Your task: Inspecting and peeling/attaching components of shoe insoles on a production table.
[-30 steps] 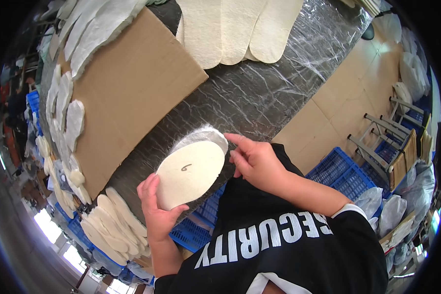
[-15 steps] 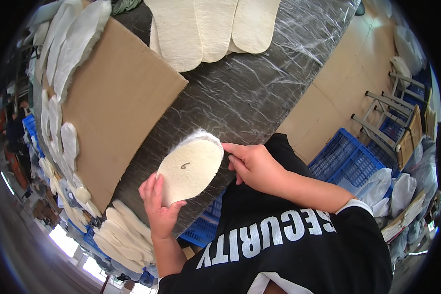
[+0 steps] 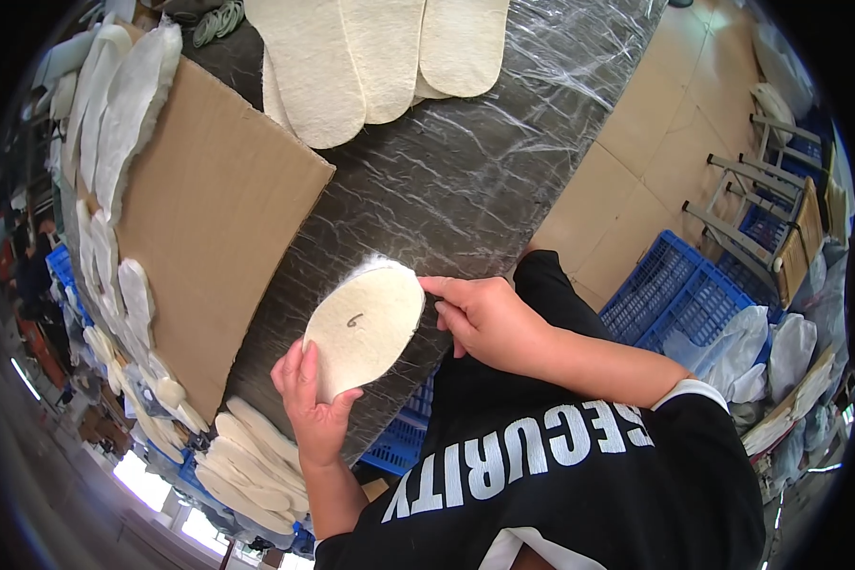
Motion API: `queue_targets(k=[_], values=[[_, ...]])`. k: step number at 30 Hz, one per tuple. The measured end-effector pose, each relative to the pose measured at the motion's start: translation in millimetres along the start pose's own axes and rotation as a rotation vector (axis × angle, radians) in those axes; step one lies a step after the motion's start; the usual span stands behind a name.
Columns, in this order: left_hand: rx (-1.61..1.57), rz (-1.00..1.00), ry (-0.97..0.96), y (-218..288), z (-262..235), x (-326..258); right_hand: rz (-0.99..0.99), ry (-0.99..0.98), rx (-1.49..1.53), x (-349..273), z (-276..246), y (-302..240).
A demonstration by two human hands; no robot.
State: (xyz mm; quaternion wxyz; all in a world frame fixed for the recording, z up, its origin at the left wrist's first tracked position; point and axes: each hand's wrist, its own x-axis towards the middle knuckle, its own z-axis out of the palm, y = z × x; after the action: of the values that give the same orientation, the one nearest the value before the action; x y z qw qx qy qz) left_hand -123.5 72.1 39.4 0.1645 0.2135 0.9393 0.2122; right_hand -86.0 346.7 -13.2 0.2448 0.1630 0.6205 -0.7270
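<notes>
A cream felt insole point(image 3: 375, 328) with a dark handwritten mark is held up over the near part of the table, its flat face toward me. White fluffy fibre point(image 3: 369, 265) sticks out along its far edge. My left hand point(image 3: 315, 391) is closed on the insole's lower-left side, fingers along the left edge and thumb at the bottom. At the right edge, my right hand point(image 3: 480, 313) pinches the rim, index fingertip against it and the other fingers curled. The insole's underside is hidden.
Larger cream felt insoles point(image 3: 385, 62) lie at the table's far side. A brown cardboard sheet point(image 3: 209, 209) covers the left, with white padded pieces point(image 3: 128, 114) along it and stacked insoles point(image 3: 252, 465) nearer me. Blue crates point(image 3: 670, 285) and a metal-legged stool point(image 3: 765, 218) stand at right.
The whole view has shifted a little, table items sliding left and down. The fluffy edge at the insole's upper right shows less than before. Both hands keep their hold.
</notes>
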Motion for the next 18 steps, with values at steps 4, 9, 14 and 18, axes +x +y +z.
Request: queue_targets(k=[4,9,14,18], values=[[0.010,-0.001,-0.006,2,-1,2,-0.005,0.002,-0.001,0,0,1],[0.028,-0.005,-0.024,5,-1,5,0.015,-0.027,-0.001,0,-2,2],[0.059,-0.005,-0.042,6,-2,7,0.034,-0.052,0.009,0,-2,1],[0.083,-0.011,-0.051,11,-3,9,-0.002,0.024,0.002,-7,3,9]])
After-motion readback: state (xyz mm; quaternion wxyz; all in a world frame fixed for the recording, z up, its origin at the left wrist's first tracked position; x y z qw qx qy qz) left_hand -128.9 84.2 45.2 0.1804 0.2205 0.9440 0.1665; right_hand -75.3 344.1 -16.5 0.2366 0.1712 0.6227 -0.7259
